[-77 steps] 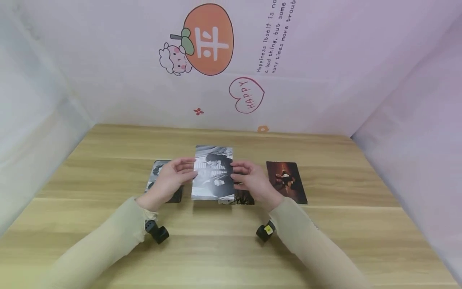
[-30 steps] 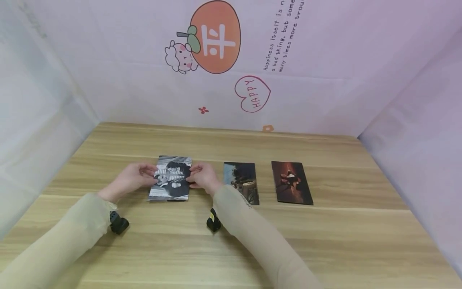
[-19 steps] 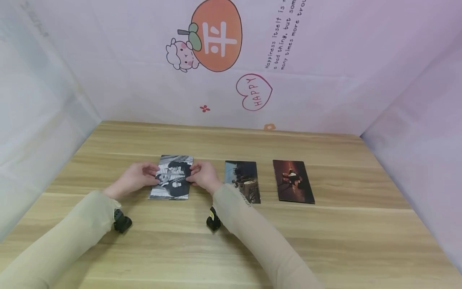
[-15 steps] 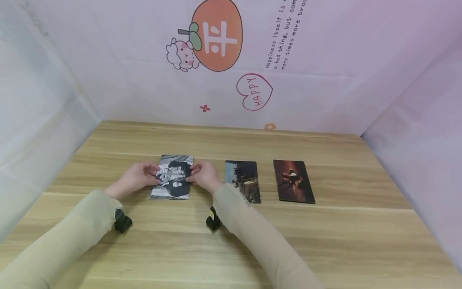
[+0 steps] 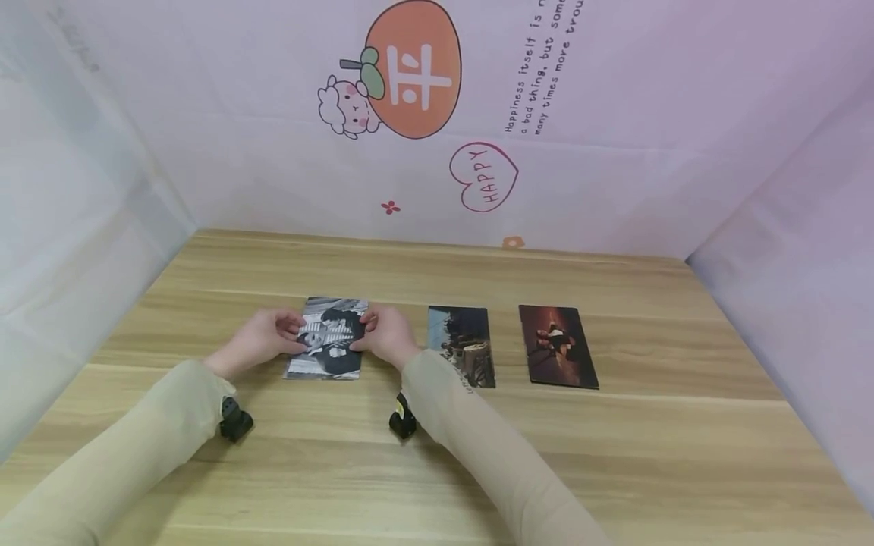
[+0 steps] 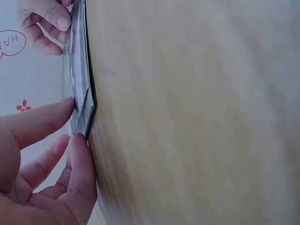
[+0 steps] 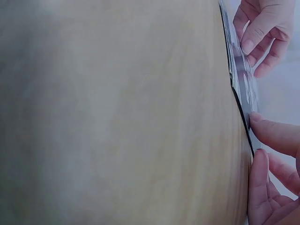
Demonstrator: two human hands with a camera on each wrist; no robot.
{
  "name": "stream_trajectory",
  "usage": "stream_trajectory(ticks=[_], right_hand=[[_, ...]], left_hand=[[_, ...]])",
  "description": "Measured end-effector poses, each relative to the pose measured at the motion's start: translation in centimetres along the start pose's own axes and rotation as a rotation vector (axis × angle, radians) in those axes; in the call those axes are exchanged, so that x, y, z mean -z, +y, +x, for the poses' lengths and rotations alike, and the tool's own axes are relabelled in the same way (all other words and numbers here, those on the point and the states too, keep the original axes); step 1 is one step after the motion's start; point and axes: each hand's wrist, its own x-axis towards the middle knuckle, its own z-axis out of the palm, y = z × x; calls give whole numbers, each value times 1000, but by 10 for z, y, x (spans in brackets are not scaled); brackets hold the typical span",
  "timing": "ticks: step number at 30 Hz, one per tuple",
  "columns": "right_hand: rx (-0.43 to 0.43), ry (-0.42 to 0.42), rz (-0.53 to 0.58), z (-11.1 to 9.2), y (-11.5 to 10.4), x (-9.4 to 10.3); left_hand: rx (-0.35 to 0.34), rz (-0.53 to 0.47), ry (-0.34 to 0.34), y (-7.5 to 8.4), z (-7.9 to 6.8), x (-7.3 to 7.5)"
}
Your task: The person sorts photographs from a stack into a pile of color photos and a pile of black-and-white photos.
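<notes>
A black-and-white photo card (image 5: 333, 345) lies on a stack on the table, left of the middle in the head view. My left hand (image 5: 262, 337) holds its left edge between thumb and fingers. At its right edge my right hand (image 5: 388, 334) pinches it the same way. The left wrist view shows the left thumb (image 6: 44, 123) on the card's top face and fingertips against its side. A dark edge of the stack shows beneath the card in both wrist views. To the right lie a blue-and-dark photo card (image 5: 471, 337) and a reddish-brown photo card (image 5: 560, 349).
The wood-grain table (image 5: 341, 485) is bounded by a printed white cloth (image 5: 259, 167) at the back, with pale cloth at both sides. A small black camera (image 5: 235, 421) sits on the left wrist, another black camera (image 5: 403, 418) on the right.
Both hands have carried the black-and-white card from the middle leftward and down onto the left stack, uncovering the middle card. Over the last half second the hands have barely moved.
</notes>
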Motion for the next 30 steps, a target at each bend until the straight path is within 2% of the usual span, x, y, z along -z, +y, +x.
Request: stream_trajectory(ticks=[5, 13, 18, 24, 30], right_hand=[[16, -6, -49, -1, 0, -1], [23, -1, -42, -1, 2, -2], [-18, -20, 74, -1, 2, 1], [-75, -60, 304, -2, 3, 10], [-42, -70, 358, -8, 3, 29]], left_hand=[[2, 5, 6, -3, 0, -1], [1, 10, -4, -3, -1, 1], [7, 18, -12, -1, -2, 4], [31, -16, -12, 11, -5, 14], [27, -19, -6, 28, -8, 12]])
